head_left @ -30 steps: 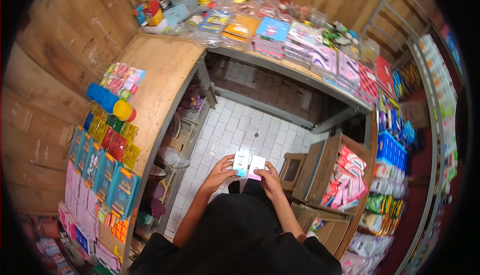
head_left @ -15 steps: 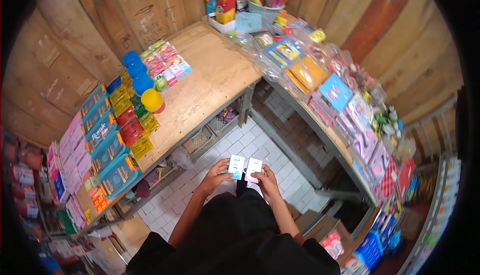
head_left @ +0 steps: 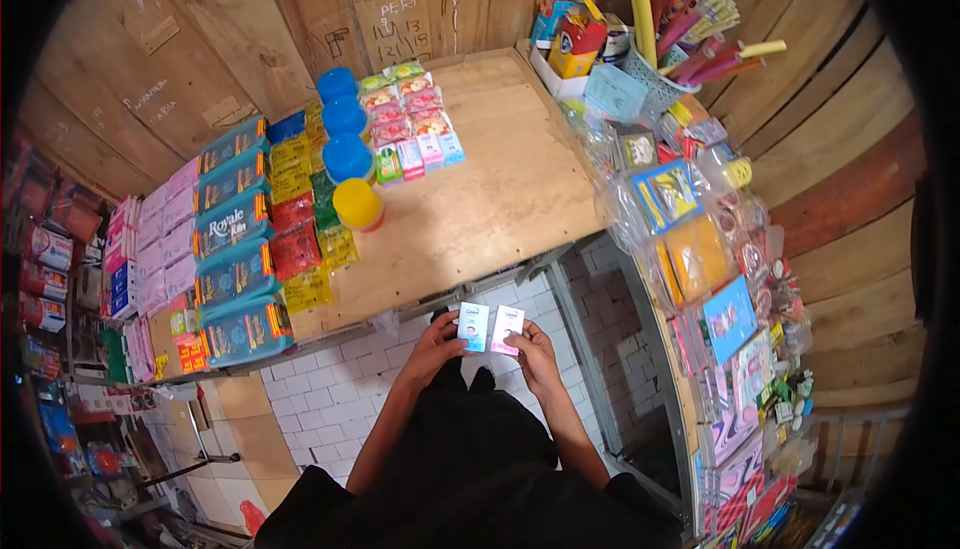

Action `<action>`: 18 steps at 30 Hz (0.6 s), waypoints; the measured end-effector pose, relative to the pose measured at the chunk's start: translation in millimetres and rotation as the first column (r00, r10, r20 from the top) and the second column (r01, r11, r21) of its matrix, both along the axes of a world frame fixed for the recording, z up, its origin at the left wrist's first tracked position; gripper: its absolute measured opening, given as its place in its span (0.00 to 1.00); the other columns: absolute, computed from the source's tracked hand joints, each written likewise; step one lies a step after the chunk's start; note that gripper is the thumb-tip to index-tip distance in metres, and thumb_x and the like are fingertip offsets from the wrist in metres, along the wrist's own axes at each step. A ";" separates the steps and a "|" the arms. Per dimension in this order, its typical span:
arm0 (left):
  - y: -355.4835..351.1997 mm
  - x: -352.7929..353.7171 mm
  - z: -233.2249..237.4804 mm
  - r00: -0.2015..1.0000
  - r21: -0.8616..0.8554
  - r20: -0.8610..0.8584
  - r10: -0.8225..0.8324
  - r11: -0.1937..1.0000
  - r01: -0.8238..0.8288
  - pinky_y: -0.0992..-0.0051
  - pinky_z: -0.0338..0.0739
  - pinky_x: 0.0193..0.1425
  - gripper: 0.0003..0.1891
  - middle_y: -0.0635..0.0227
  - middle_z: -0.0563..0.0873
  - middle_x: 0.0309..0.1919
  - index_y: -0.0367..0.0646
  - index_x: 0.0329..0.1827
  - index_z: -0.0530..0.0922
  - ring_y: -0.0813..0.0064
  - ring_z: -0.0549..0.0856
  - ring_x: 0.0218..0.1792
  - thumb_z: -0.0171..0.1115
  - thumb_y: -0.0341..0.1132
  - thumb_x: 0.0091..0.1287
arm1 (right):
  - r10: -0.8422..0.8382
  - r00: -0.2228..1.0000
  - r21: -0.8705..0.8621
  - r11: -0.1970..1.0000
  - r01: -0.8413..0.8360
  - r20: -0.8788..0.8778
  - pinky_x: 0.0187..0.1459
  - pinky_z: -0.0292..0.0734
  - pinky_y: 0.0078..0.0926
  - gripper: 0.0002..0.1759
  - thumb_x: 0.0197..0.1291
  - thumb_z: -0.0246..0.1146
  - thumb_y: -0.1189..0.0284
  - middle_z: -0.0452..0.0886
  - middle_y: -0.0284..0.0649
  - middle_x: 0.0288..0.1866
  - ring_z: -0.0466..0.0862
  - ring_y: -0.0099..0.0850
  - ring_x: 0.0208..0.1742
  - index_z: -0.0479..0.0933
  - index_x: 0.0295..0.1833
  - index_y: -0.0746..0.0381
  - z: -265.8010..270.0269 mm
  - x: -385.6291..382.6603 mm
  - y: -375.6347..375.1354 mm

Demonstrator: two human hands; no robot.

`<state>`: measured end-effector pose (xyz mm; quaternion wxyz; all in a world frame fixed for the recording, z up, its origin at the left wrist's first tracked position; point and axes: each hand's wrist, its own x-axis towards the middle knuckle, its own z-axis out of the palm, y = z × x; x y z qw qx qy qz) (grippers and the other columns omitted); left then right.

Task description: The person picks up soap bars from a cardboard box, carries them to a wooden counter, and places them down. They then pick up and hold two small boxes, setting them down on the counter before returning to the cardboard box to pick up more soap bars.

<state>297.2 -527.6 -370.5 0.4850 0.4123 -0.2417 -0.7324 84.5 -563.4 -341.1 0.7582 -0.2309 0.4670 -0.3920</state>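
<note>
While the left hand (head_left: pixel 437 347) grips a blue packet (head_left: pixel 472 326), right hand (head_left: pixel 533 354) fingers clamp a pink packet (head_left: pixel 507 329) — side by side.

The wooden table (head_left: pixel 500 199) has been brought to 12 o'clock of the blue packet (head_left: pixel 472 326) and pink packet (head_left: pixel 507 329); the cardboard box formerly at 3 o'clock has been lost from view.
</note>
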 end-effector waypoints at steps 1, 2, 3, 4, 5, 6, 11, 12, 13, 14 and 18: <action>-11.0 6.8 -0.9 1.000 -0.004 -0.009 0.015 1.000 -0.015 0.67 0.80 0.58 0.32 0.60 0.80 0.56 0.42 0.73 0.63 0.69 0.82 0.55 0.62 0.22 0.65 | -0.002 1.000 0.002 1.000 0.002 0.015 0.52 0.79 0.25 0.20 0.58 0.62 0.81 0.82 0.40 0.48 0.83 0.27 0.47 0.71 0.57 0.68 -2.5 6.8 -11.5; -23.4 14.4 5.1 1.000 0.005 0.005 0.016 1.000 -0.016 0.67 0.80 0.59 0.32 0.60 0.80 0.56 0.42 0.73 0.63 0.69 0.82 0.55 0.62 0.22 0.65 | -0.004 1.000 0.005 1.000 0.003 0.027 0.52 0.79 0.26 0.20 0.58 0.62 0.81 0.82 0.41 0.48 0.83 0.27 0.47 0.72 0.57 0.68 -5.4 13.2 -23.3; -36.8 21.7 11.5 1.000 0.011 0.016 0.020 1.000 -0.021 0.67 0.80 0.59 0.32 0.60 0.79 0.56 0.42 0.73 0.63 0.69 0.82 0.55 0.61 0.22 0.65 | -0.003 0.999 0.005 1.000 0.002 0.037 0.53 0.80 0.26 0.20 0.58 0.61 0.81 0.82 0.41 0.48 0.83 0.28 0.47 0.72 0.57 0.69 -7.6 18.8 -36.4; -49.0 28.6 17.8 0.999 0.019 0.026 0.026 0.999 -0.026 0.66 0.80 0.59 0.32 0.60 0.79 0.57 0.42 0.73 0.63 0.69 0.82 0.56 0.61 0.22 0.65 | 0.010 0.999 -0.003 1.000 -0.010 0.034 0.53 0.80 0.26 0.20 0.58 0.61 0.81 0.82 0.41 0.48 0.84 0.28 0.47 0.72 0.58 0.69 -10.0 24.1 -47.9; -61.3 36.1 20.6 0.999 0.009 0.032 0.033 0.999 -0.033 0.66 0.80 0.59 0.32 0.60 0.79 0.57 0.42 0.73 0.63 0.69 0.82 0.55 0.61 0.22 0.65 | 0.024 0.999 -0.013 1.000 -0.023 0.032 0.53 0.80 0.26 0.20 0.58 0.61 0.81 0.83 0.41 0.48 0.84 0.28 0.47 0.73 0.58 0.69 -11.2 30.5 -60.2; -72.5 44.4 23.0 0.998 -0.001 0.040 0.039 0.999 -0.039 0.66 0.80 0.59 0.32 0.60 0.79 0.57 0.42 0.72 0.63 0.69 0.82 0.55 0.61 0.22 0.65 | 0.036 0.999 -0.021 0.999 -0.036 0.032 0.53 0.80 0.26 0.20 0.58 0.61 0.81 0.83 0.42 0.49 0.84 0.28 0.48 0.73 0.58 0.69 -11.8 37.3 -71.8; -124.0 81.2 22.6 0.995 -0.043 0.089 0.053 0.998 -0.049 0.67 0.81 0.59 0.32 0.58 0.78 0.57 0.41 0.72 0.63 0.68 0.81 0.56 0.62 0.21 0.64 | 0.065 0.998 -0.094 0.994 -0.064 0.009 0.52 0.81 0.25 0.23 0.59 0.63 0.80 0.84 0.40 0.51 0.85 0.27 0.48 0.75 0.62 0.68 -8.1 71.2 -126.7; -132.5 87.2 23.7 0.994 -0.046 0.095 0.058 0.997 -0.054 0.67 0.81 0.59 0.32 0.57 0.78 0.57 0.40 0.72 0.63 0.68 0.81 0.56 0.62 0.21 0.64 | 0.065 0.998 -0.098 0.993 -0.065 -0.008 0.51 0.81 0.24 0.23 0.59 0.63 0.80 0.84 0.40 0.51 0.84 0.27 0.48 0.75 0.62 0.67 -7.5 76.1 -136.4; -138.1 91.6 25.0 0.993 -0.047 0.099 0.064 0.997 -0.060 0.68 0.81 0.59 0.33 0.57 0.78 0.57 0.40 0.72 0.63 0.68 0.81 0.56 0.62 0.21 0.63 | 0.070 0.997 -0.095 0.993 -0.072 -0.021 0.51 0.81 0.24 0.24 0.59 0.63 0.80 0.84 0.40 0.51 0.84 0.26 0.48 0.75 0.62 0.67 -7.8 79.8 -145.2; -142.6 95.3 26.5 0.992 -0.032 0.106 0.072 0.997 -0.069 0.68 0.81 0.59 0.33 0.56 0.78 0.57 0.40 0.72 0.63 0.68 0.81 0.56 0.62 0.21 0.63 | 0.075 0.997 -0.092 0.993 -0.078 -0.033 0.50 0.81 0.23 0.24 0.59 0.63 0.80 0.84 0.39 0.51 0.84 0.26 0.48 0.75 0.63 0.67 -8.7 83.6 -154.5; -164.0 107.1 29.6 0.986 -0.016 0.105 0.126 0.992 -0.125 0.67 0.82 0.59 0.33 0.56 0.78 0.58 0.39 0.73 0.62 0.67 0.81 0.57 0.62 0.20 0.63 | 0.101 0.995 -0.133 0.986 -0.100 -0.003 0.48 0.79 0.21 0.23 0.60 0.63 0.81 0.84 0.38 0.51 0.84 0.22 0.47 0.75 0.63 0.64 -10.8 100.3 -196.1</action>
